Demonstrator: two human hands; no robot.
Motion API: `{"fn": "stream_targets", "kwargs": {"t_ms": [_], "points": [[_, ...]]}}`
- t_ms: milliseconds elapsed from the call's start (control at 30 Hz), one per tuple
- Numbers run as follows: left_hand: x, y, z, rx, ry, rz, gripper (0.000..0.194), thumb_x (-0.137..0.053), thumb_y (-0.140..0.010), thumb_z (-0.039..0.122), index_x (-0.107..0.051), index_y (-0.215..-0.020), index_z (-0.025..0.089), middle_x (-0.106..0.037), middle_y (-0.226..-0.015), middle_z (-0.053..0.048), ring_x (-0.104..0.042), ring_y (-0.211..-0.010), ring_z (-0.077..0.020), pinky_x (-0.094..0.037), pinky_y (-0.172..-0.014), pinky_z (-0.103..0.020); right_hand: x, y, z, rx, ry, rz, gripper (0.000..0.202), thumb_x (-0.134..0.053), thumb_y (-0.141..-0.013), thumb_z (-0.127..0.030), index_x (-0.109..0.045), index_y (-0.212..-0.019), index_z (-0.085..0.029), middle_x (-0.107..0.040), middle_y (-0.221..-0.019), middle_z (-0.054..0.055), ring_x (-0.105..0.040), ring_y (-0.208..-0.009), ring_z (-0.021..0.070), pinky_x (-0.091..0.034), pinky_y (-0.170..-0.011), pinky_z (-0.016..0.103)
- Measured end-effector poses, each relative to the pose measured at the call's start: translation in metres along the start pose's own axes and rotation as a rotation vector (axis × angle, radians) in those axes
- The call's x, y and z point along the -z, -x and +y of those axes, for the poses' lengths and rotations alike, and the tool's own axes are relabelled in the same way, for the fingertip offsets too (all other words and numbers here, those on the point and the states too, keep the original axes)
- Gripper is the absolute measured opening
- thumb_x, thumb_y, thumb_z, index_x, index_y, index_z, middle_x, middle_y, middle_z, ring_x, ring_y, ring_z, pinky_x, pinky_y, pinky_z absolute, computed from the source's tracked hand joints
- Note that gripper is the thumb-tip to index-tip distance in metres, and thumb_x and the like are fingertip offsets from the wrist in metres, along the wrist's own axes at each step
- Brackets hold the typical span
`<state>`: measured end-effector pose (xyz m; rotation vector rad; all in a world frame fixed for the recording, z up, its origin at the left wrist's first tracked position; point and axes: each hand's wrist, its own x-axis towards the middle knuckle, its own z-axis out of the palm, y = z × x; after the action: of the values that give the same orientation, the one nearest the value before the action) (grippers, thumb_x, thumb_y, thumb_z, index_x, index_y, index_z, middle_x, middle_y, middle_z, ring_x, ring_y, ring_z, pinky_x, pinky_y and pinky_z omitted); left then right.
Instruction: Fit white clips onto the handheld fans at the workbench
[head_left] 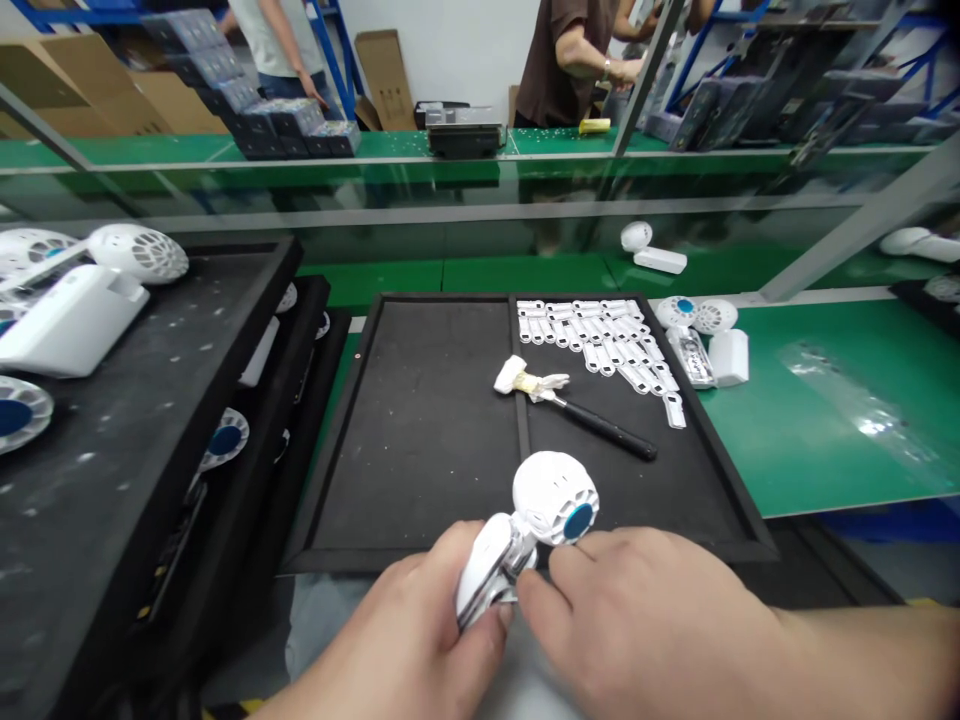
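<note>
Left hand (420,630) gripped white device (534,510) over black tray (360,560)'s near edge; right hand (637,610) curled against it, exact grip unclear. Likely needed: steady left hold, gentle right-finger pressure, no twisting.

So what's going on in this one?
A person holds a white round-headed device in front of a black divided tray. The left hand grips its body, while the right hand has its fingers close by the joint below the head. In the tray, a black-handled hammer with a wrapped head lies across the divider, near rows of small white parts.
</note>
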<state>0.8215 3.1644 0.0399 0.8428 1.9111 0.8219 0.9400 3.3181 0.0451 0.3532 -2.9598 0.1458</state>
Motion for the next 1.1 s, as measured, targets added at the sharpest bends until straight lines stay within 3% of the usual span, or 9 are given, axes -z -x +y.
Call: {"fn": "stream_targets", "kwargs": {"t_ms": [200,567,700,800,967,1100], "points": [[0.003,0.001,0.005,0.005,0.007,0.018,0.014,-0.053,-0.086,0.031,-0.060,-0.095,0.023,-0.070,-0.082,-0.002,-0.064,-0.074,-0.0202,-0.048,-0.068,-0.026,0.005,-0.004,0.002,-0.010,0.014,0.027,0.017,-0.048,-0.085,-0.014,-0.055,-0.072,-0.021,-0.058,-0.054,-0.002,-0.051,-0.040,0.0170,-0.025,-0.037,0.034],[0.001,0.002,0.001,-0.007,-0.039,-0.006,0.014,-0.054,-0.086,0.031,-0.059,-0.097,0.025,-0.069,-0.082,-0.002,-0.064,-0.071,-0.0207,-0.048,-0.069,-0.027,0.005,-0.007,-0.004,-0.017,-0.028,-0.225,0.009,-0.055,-0.086,-0.021,-0.053,-0.077,-0.021,-0.061,-0.057,0.000,-0.053,-0.044,0.0165,-0.013,-0.038,0.032],[0.001,0.000,0.002,0.009,-0.020,0.008,0.013,-0.055,-0.084,0.033,-0.060,-0.093,0.025,-0.070,-0.080,-0.003,-0.064,-0.071,-0.0214,-0.048,-0.069,-0.027,0.004,-0.008,-0.003,-0.021,-0.038,-0.237,0.008,-0.057,-0.084,-0.021,-0.053,-0.077,-0.020,-0.061,-0.058,0.000,-0.053,-0.044,0.0161,-0.012,-0.039,0.032],[0.000,-0.002,0.000,0.027,0.060,0.000,0.016,-0.055,-0.084,0.034,-0.061,-0.094,0.023,-0.069,-0.081,-0.003,-0.063,-0.074,-0.0206,-0.049,-0.068,-0.026,0.004,-0.005,0.003,-0.008,-0.036,-0.177,0.008,-0.058,-0.081,-0.021,-0.052,-0.076,-0.022,-0.060,-0.058,-0.002,-0.052,-0.043,0.0162,-0.013,-0.039,0.033],[0.003,-0.003,-0.005,0.148,0.353,-0.024,0.021,-0.057,-0.079,0.029,-0.059,-0.099,0.023,-0.055,-0.065,0.005,-0.050,-0.054,-0.0126,-0.039,-0.047,-0.020,0.014,-0.002,0.013,-0.050,-0.038,-0.110,0.011,-0.061,-0.073,-0.016,-0.054,-0.078,-0.023,-0.060,-0.061,-0.003,-0.053,-0.045,0.0168,-0.019,-0.042,0.035],[0.008,-0.001,-0.004,0.248,0.530,-0.073,0.020,-0.061,-0.079,0.033,-0.056,-0.095,0.021,-0.052,-0.067,0.004,-0.048,-0.056,-0.0119,-0.040,-0.049,-0.021,0.024,-0.004,0.012,-0.090,-0.083,-0.113,0.014,-0.061,-0.070,-0.014,-0.056,-0.079,-0.023,-0.061,-0.062,-0.003,-0.054,-0.047,0.0162,-0.022,-0.044,0.033]]}}
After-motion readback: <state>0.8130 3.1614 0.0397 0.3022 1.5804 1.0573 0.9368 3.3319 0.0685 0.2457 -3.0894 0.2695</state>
